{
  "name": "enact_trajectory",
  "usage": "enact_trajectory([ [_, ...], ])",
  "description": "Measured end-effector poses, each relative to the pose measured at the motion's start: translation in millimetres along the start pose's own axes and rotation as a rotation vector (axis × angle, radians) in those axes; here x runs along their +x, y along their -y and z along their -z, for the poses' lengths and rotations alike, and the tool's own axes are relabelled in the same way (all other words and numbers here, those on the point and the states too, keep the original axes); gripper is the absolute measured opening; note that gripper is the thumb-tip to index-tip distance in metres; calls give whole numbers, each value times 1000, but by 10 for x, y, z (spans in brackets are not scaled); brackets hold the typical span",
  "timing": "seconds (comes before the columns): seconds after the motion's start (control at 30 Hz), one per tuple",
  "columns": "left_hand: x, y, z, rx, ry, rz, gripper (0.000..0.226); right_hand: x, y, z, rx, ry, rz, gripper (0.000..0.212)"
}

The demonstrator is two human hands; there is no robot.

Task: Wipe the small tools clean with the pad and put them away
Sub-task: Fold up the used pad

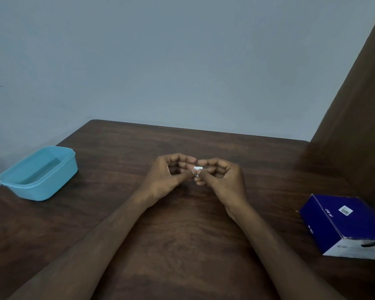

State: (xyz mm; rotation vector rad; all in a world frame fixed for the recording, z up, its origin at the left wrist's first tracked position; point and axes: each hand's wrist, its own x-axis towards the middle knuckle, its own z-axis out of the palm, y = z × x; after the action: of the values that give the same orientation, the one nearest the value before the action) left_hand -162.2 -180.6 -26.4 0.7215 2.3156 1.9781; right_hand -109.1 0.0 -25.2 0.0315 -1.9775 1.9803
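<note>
Pad (pixel 197 168), small and white, sat pinched between the fingertips of both hands, raised just above the middle of the tabletop (pixel 182 234). The left hand (pixel 171 173) gripped its left edge with thumb and curled fingers; the right hand (pixel 220 175) gripped its right edge the same way, so the two hands met at the pad, fingertips nearly touching. Whether a small tool lay inside the pinch could not be told.

The tabletop was dark brown wood grain, set against a plain grey-blue wall, with a brown panel rising at the right. A light blue plastic tub (pixel 39 173) stood near the left edge, well apart from the hands. A dark blue cardboard box (pixel 342 224) lay near the right edge, also well apart. Bare wood stretched between hands and tub, between hands and box, and back toward the far edge.
</note>
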Motion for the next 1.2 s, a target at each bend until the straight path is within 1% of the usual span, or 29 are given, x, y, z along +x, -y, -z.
enact_trajectory([
  [0.07,3,0,-8,19,-12,-31,25,7,2,7,38,-2,-32,35],
  [0.13,-9,5,-15,60,-34,-72,23,17,-7,11,79,-3,-84,38],
  [0.23,-23,3,-11,149,-67,-136,26,21,-23,24,117,21,-139,25],
  [0.3,-21,3,-7,181,-73,-153,30,21,-36,26,140,46,-145,18],
  [0.4,-12,4,-14,153,-54,-133,38,15,-42,24,134,62,-104,16],
  [0.5,-14,3,-32,187,-61,-155,43,19,-55,29,75,53,-74,15],
  [0.6,-27,0,-29,227,-67,-202,42,44,-71,55,62,68,-81,6],
  [0.67,-47,-18,-55,252,-83,-246,37,55,-72,64,115,76,-106,2],
  [0.73,-57,-28,-99,302,-108,-297,33,54,-69,69,154,47,-116,2],
  [0.77,-58,-23,-110,340,-121,-313,32,52,-74,72,123,14,-97,4],
  [0.8,-58,-6,-109,405,-123,-322,33,57,-90,80,36,-29,-55,6],
  [0.83,-52,19,-100,518,-107,-323,37,69,-119,88,-91,-65,-1,6],
  [0.9,-61,68,-94,856,-13,-285,54,77,-172,96,-293,-99,66,8],
  [0.93,-86,81,-115,989,36,-239,65,78,-199,98,-324,-100,69,9],
  [0.97,-115,84,-148,1069,81,-188,76,87,-228,96,-343,-98,66,11],
  [1.0,-142,76,-184,1113,127,-131,83,97,-251,90,-354,-92,66,13],
  [1.03,-168,51,-224,1137,180,-68,86,95,-252,93,-358,-86,72,14],
  [1.1,-203,23,-281,1142,273,46,83,79,-249,109,-352,-79,86,15],
  [1.2,-233,-2,-286,1147,272,83,81,10,-229,117,-420,-68,120,10],
])
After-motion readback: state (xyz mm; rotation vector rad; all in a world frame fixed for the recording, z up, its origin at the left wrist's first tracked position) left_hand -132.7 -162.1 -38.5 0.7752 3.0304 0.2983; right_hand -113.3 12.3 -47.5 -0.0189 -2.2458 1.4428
